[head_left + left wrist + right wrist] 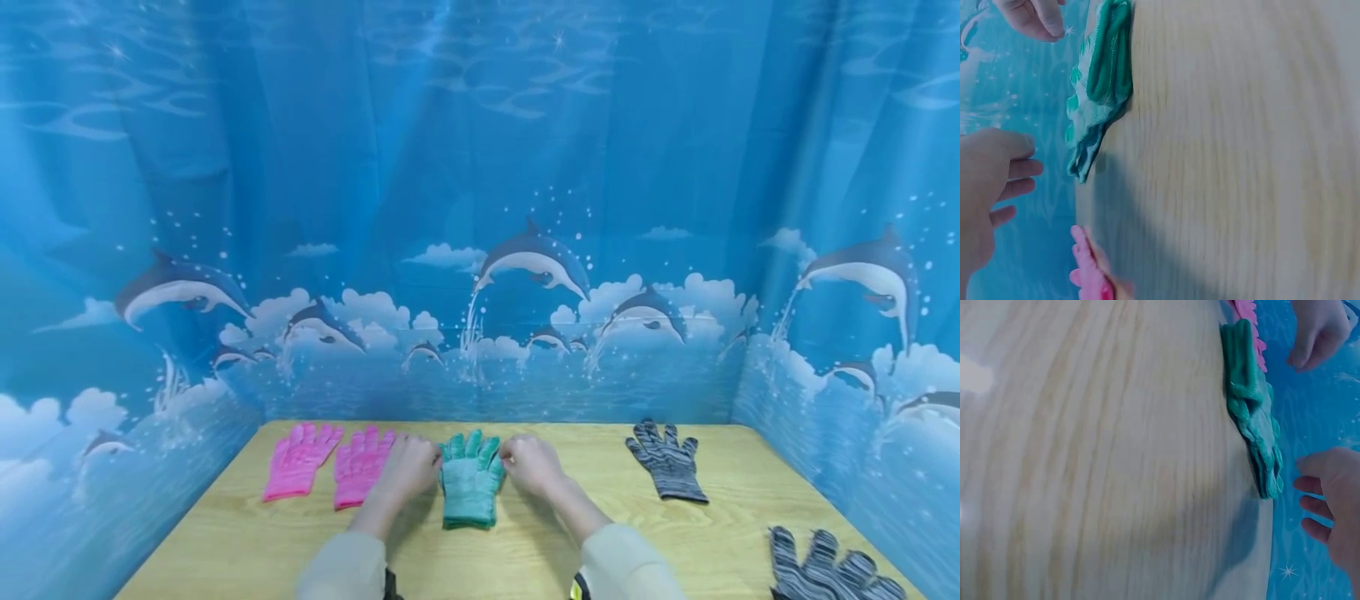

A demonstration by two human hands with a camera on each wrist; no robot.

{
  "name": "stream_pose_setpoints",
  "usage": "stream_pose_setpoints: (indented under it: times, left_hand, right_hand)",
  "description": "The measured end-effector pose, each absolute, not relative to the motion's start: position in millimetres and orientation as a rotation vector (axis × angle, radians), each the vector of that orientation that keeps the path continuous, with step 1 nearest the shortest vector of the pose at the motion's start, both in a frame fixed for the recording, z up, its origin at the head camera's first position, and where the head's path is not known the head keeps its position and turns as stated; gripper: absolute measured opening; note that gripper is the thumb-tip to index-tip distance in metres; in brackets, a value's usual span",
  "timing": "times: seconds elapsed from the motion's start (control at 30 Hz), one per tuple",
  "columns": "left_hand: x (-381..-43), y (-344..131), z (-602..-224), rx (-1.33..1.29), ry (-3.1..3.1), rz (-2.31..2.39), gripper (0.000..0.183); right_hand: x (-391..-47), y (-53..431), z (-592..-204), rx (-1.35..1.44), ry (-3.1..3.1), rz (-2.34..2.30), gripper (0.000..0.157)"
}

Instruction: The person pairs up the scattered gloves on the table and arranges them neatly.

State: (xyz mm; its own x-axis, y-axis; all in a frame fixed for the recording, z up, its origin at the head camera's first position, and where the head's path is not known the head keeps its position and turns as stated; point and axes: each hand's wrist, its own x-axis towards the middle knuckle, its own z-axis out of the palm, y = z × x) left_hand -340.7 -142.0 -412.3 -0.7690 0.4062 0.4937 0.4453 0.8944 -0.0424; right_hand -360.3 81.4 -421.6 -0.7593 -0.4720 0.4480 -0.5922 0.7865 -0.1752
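Green gloves [471, 492], seemingly stacked: far middle of table [720, 550] | left hand [411, 468], right hand [531, 462]: apart, one either side, relaxed, gripping nothing | I'd square the edges with light, even touches.

Both forearms [579, 508] reach forward, angling inward; the left hand [411, 467] and right hand [531, 464] stand apart, facing each other; fingers [1019, 187] loosely bent on each.

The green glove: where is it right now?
In the head view, the green glove lies on the table between the left hand and the right hand, with two pink gloves to its left.
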Motion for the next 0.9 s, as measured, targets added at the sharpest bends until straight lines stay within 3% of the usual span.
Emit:
stream_pose_setpoints:
  times: [0.43, 0.7, 0.9]
  left_hand:
    - [-352, -118, -427, -0.31, -2.828, -0.224, 0.028]
    - [-352, -111, -428, -0.25, -2.91, -0.37, 0.038]
    - [-354, -110, -428, -0.196, -2.896, -0.499, 0.033]
  right_hand:
    - [-363, 64, -429, 0.752, -2.701, 0.255, 0.009]
    - [-361, 61, -433, 0.793, -2.748, 0.219, 0.01]
    - [-360, 59, -437, 0.795, -2.767, 0.222, 0.009]
